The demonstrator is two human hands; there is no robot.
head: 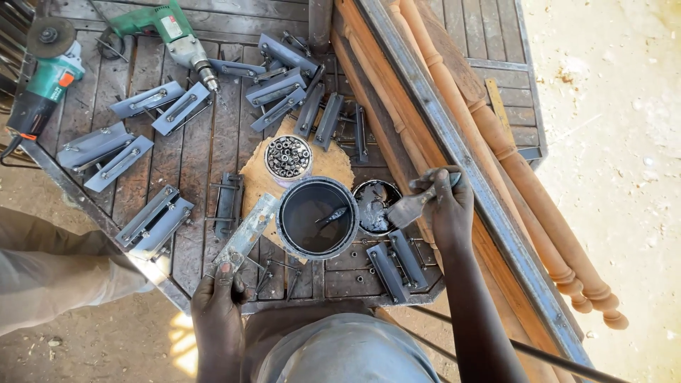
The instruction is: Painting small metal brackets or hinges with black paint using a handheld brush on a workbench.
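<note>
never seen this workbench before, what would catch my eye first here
First the big dark paint can at the middle of the slatted metal table, with a smaller tin of grey paste to its right. The right hand dips a putty knife into that tin, while the left hand holds a flat metal strip at the near edge. Grey metal latches lie scattered around, and turned wooden spindles run down the right.

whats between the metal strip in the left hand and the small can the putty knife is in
In the head view, the big open can of dark grey paste sits between the metal strip and the small can; a tool lies inside it.
</note>
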